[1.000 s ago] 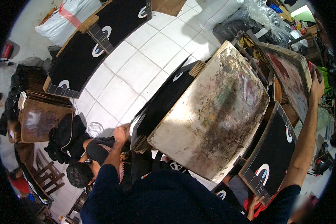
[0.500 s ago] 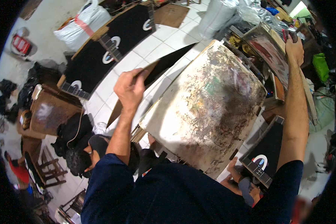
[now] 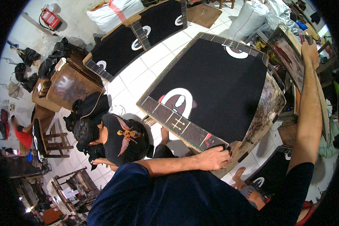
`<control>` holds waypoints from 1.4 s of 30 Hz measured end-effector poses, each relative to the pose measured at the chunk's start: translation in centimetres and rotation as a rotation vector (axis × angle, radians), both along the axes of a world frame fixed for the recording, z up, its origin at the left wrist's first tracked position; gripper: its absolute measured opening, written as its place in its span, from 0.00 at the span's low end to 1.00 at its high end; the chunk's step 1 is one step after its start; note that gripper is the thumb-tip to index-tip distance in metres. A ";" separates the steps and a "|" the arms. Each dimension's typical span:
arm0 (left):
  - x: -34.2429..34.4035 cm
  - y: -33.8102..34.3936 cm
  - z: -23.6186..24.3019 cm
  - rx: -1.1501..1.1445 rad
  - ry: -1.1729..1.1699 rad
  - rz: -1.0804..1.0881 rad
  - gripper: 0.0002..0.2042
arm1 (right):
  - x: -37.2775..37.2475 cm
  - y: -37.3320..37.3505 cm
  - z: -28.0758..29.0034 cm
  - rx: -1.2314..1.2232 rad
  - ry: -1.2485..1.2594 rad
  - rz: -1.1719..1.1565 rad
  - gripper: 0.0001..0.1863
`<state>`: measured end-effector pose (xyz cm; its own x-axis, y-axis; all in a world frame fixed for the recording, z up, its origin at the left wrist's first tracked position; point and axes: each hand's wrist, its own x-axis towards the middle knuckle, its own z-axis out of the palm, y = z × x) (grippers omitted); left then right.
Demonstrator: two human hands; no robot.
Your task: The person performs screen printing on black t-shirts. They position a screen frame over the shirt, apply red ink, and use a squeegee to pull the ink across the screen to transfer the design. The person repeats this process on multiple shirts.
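A flat board covered in black cloth (image 3: 218, 79) lies tilted over a paint-crusted worktable (image 3: 269, 101). White-ringed cartoon eyes are printed near two of its ends. Dark strips with pale ruled marks (image 3: 169, 118) edge those ends. My left hand (image 3: 214, 158) is closed on the board's near right corner, with its fingers curled over the edge. Far to the right, my right hand (image 3: 309, 52) is closed round a dark block with a reddish edge (image 3: 307, 39). That block sits at the upper end of a leaning wooden-framed screen (image 3: 288, 56) with red stains.
Similar black boards (image 3: 118, 51) stand at the back left; another (image 3: 269, 171) lies low at the right. A person in a black shirt (image 3: 122, 139) crouches at my left beside a brown box (image 3: 69, 84). White sacks (image 3: 248, 20) stand behind the table.
The black board, seen almost edge-on in my left hand before, now lies over the stained tabletop. My left hand has come down toward me to its near corner. My view has shifted.
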<state>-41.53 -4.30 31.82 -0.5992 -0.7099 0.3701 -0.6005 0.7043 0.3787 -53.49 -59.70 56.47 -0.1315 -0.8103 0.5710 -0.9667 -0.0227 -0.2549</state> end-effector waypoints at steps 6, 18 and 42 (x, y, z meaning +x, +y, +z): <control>10.4 -3.4 -6.5 0.076 0.368 0.359 0.37 | -0.4 0.0 0.4 0.040 0.010 -0.082 0.32; 38.8 0.0 -14.5 0.623 0.483 1.599 0.30 | -1.9 0.1 2.5 0.005 0.054 -0.253 0.32; 32.9 -3.1 -13.3 0.756 0.279 1.089 0.34 | 5.4 6.9 4.5 -0.113 -0.208 -0.141 0.25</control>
<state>-8.59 -7.40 18.51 0.4234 -0.8537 -0.3032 -0.5552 -0.5090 0.6578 -48.11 -52.77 60.94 -0.3622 -0.7084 0.6058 -0.8894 0.0683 -0.4519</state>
